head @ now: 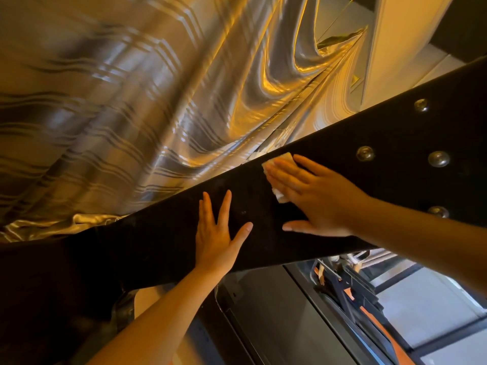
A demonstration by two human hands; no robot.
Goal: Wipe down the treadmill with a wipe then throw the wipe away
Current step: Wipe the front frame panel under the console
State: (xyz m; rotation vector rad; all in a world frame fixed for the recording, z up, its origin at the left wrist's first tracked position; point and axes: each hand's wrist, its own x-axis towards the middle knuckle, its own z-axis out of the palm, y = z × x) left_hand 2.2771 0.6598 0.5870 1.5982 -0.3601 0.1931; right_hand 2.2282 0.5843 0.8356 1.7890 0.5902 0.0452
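Both hands lie flat on one broad, matte black treadmill panel (263, 206) slanting across the view. Behind them hangs a glossy, striped gold-grey curtain (118, 114) in deep folds. Left hand (218, 233) rests with fingers spread, holding nothing. Right hand (313, 198) presses one small, pale, crumpled wipe (279, 160) beneath straight fingers. Beyond the right hand, four round shiny bolts (365, 153) stud the panel.

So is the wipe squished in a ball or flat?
Flat. The wipe lies spread under the right hand's straight fingers, pressed against the black treadmill panel.
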